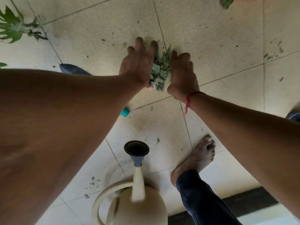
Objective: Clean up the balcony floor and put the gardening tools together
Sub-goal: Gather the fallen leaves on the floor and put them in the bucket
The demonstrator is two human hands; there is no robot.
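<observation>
A pile of dried leaves (160,69) is pressed between the left hand (139,62) and the right hand (183,75) on the tiled floor (227,38), close to a grout line. Nothing is gripped: the fingers of both hands are held nearly straight, those of the left splayed, and the pile is squeezed by the palms from either side. A trowel (125,112) lies under the left forearm, only its dark blade and teal handle end being seen, and a cream watering can (138,200) stands nearer the body, beside a bare foot (199,156). Loose leaf scraps (272,54) are scattered well apart from the pile. If the pile is lifted with the palms this flat, crumbs are likely to be dropped from the open underside and the gap near the wrists. The light, brittle pieces could also be crushed into finer bits that are harder to collect.
</observation>
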